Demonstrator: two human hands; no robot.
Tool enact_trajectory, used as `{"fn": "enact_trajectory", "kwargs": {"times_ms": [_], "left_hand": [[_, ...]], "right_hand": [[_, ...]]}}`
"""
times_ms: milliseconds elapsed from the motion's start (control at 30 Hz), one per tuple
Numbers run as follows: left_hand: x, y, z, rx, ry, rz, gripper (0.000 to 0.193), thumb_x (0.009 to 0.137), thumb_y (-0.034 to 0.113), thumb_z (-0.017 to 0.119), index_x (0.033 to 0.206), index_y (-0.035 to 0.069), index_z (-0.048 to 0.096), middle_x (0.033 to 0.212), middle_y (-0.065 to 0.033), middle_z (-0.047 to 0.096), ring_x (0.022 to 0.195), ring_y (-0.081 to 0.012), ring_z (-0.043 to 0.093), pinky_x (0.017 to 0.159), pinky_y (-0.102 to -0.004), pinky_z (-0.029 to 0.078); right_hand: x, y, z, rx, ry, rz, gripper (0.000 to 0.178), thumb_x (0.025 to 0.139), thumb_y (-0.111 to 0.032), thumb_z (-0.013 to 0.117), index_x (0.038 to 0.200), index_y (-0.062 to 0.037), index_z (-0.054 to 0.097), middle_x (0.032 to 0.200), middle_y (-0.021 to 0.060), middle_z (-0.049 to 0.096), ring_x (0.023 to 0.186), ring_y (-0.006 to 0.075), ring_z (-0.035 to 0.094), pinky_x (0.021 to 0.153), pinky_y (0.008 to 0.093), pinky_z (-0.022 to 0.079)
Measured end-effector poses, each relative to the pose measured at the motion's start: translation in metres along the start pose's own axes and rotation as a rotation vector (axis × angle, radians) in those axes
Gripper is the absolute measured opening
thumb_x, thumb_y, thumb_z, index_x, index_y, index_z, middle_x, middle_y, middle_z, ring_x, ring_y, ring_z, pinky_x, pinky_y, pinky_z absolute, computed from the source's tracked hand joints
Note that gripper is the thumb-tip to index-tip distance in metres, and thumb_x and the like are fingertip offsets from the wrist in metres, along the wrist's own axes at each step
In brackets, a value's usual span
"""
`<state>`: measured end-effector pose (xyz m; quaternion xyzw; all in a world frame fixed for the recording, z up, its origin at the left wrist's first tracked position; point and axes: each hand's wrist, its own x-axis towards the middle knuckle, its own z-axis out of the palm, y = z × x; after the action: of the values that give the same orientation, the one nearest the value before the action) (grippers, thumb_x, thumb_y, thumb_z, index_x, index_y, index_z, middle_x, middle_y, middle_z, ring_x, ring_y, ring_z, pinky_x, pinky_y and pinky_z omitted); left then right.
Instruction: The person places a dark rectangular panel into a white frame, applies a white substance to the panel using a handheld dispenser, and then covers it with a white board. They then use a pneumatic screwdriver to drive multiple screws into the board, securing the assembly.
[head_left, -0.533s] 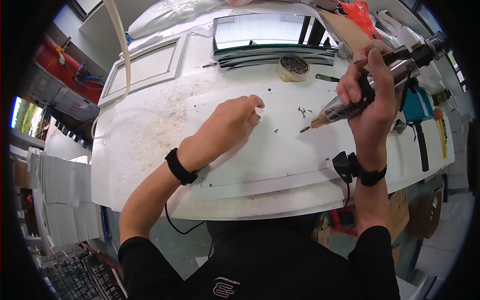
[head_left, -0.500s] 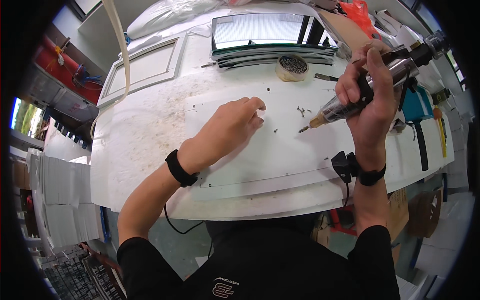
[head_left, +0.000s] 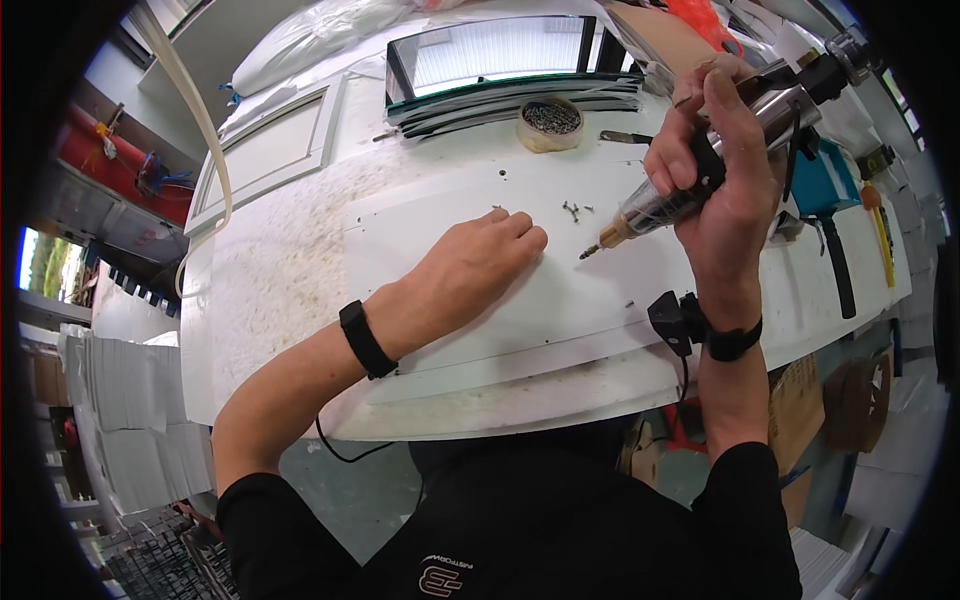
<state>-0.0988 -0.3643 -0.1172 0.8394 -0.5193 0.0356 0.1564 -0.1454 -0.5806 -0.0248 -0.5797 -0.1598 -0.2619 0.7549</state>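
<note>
Here on the left, the left hand (head_left: 485,262) sits low over the white panel (head_left: 455,345), fingers curled close together, tips tucked out of sight, so whether they pinch anything I cannot tell. Just right of those knuckles comes the bit of the power screwdriver (head_left: 645,212), pointing down and leftward at the panel near loose screws (head_left: 571,210), its long axis slanting up rightward through the right hand (head_left: 738,215), fingers wrapped round the barrel.

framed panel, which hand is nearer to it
Left: the left hand is to the right of the framed panel and nearer the person, apart from it; the right hand, holding the driver, is much farther right.
</note>
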Motion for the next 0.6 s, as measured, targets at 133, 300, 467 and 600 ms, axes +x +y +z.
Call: {"fn": "enact_trajectory", "kwargs": {"times_ms": [133, 300, 467, 600], "left_hand": [[-0.003, 0.001, 0.006, 0.091, 0.005, -0.020, 0.012, 0.090, 0.007, 0.066, 0.094, -0.001, 0.057, 0.085, -0.0133, 0.060, 0.083, -0.0321, 0.064, 0.073, -0.0409, 0.056], [-0.009, 0.002, -0.001, -0.044, 0.040, -0.090, 0.012, 0.090, 0.005, 0.066, 0.093, 0.000, 0.056, 0.087, -0.0146, 0.061, 0.078, -0.0303, 0.064, 0.070, -0.0381, 0.055], [-0.039, -0.001, -0.031, -0.706, 0.121, -0.338, 0.012, 0.093, 0.003, 0.067, 0.097, 0.002, 0.055, 0.094, -0.0093, 0.065, 0.081, -0.0174, 0.065, 0.073, -0.0294, 0.055], [-0.074, -0.016, -0.039, -1.188, 0.199, -0.537, 0.014, 0.099, 0.009, 0.067, 0.106, 0.005, 0.056, 0.100, -0.0016, 0.062, 0.089, -0.0079, 0.062, 0.081, -0.0269, 0.056]], "right_hand": [[0.000, 0.001, 0.006, -0.011, -0.017, -0.013, 0.025, 0.106, -0.031, 0.055, 0.111, -0.0061, 0.054, 0.090, 0.0022, 0.051, 0.055, 0.0053, 0.042, 0.051, 0.0240, 0.037], [0.000, 0.006, 0.007, 0.032, -0.033, 0.002, 0.027, 0.108, -0.032, 0.052, 0.117, -0.0064, 0.055, 0.091, -0.0001, 0.050, 0.055, 0.0040, 0.040, 0.051, 0.0226, 0.036], [0.013, 0.004, 0.038, 0.160, -0.026, 0.020, 0.028, 0.106, -0.035, 0.056, 0.108, -0.0065, 0.053, 0.088, 0.0023, 0.052, 0.057, 0.0064, 0.044, 0.055, 0.0253, 0.040], [0.022, 0.016, 0.060, 0.247, -0.169, -0.079, 0.027, 0.110, -0.027, 0.046, 0.112, -0.0020, 0.055, 0.091, 0.0003, 0.047, 0.058, 0.0056, 0.038, 0.050, 0.0230, 0.038]]}}
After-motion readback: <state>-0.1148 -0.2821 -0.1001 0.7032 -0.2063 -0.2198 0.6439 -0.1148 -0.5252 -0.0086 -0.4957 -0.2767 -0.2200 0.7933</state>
